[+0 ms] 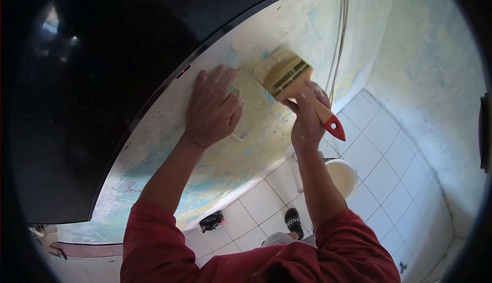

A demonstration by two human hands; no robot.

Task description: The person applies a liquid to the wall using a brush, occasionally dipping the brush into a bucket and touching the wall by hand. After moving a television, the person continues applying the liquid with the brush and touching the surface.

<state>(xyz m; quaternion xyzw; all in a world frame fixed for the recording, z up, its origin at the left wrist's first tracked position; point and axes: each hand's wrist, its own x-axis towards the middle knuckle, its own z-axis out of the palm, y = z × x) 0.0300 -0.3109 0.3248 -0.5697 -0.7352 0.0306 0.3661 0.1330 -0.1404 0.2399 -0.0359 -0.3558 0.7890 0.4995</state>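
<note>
My right hand (307, 111) is closed around the wooden handle of a wide paintbrush (289, 78), whose handle end is red with a hole in it. The pale bristles point up and left, right at the surface of the patchy wall (261, 134), which shows cream, yellow and blue areas. My left hand (212, 106) lies against the same wall with its fingers stretched out, close to the lower edge of a large black television (118, 78). Specks of white show on its fingers.
On the white tiled floor (382, 152) stands a white bucket (348, 178) of pale liquid, partly behind my right forearm. A cable (342, 37) runs down the wall near the corner. A small black object (211, 222) lies by the wall base, near my sandalled foot (293, 222).
</note>
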